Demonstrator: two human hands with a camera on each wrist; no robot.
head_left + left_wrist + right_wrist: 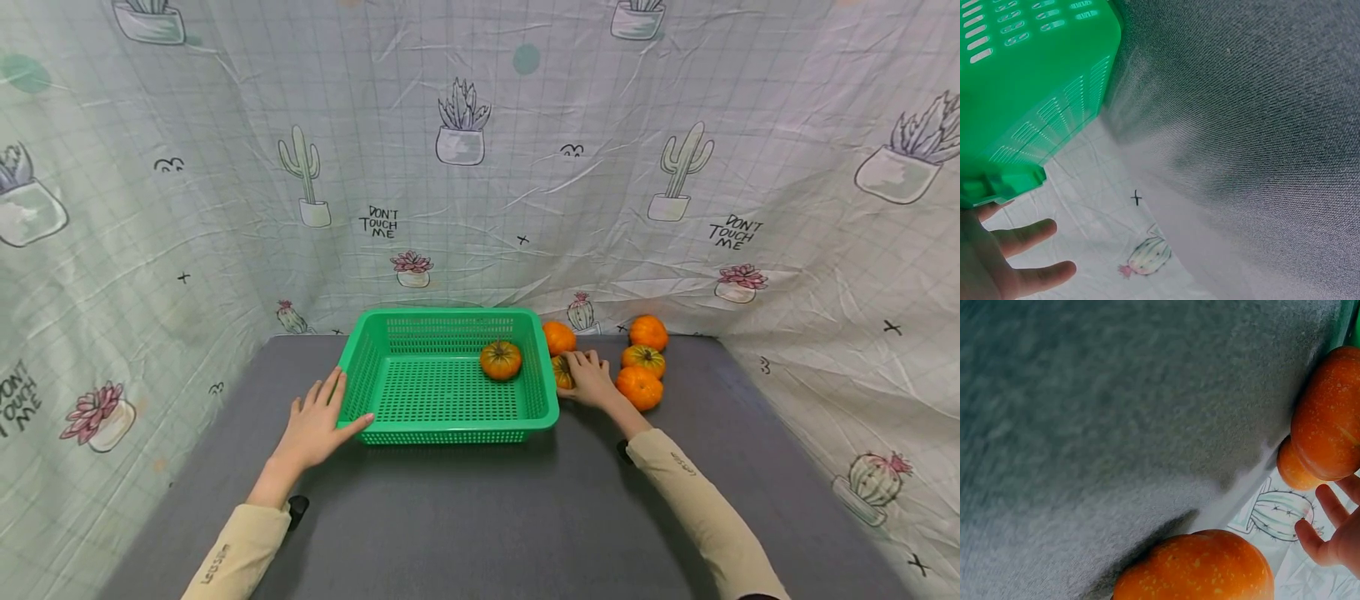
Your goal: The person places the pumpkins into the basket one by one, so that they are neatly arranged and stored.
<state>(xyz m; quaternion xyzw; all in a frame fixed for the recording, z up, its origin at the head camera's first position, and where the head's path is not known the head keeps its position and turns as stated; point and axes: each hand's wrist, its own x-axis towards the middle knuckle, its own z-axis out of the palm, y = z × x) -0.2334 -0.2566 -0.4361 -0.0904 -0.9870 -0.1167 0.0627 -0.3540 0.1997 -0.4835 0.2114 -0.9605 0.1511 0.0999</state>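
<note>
A green plastic basket [450,425] with slotted walls stands on the grey table, a small orange pumpkin [500,360] with dark green streaks lying at its right end. My left hand [315,425] rests at the basket's left rim, fingers spread and mostly straight, thumb over the front corner. Just outside the basket's right wall, my right hand [591,382] holds a green-streaked pumpkin [561,372] from above, its thumb on the near side. The hand hides part of it. In the right wrist view, the fingers reach alongside that pumpkin [1329,419], two of them extended past it.
Behind the held pumpkin sits an orange pumpkin [558,337]. Three more line up to the right: a far orange one [648,332], a streaked one [643,362] and a near orange one [640,388]. A cactus-print cloth [525,200] hangs around the table.
</note>
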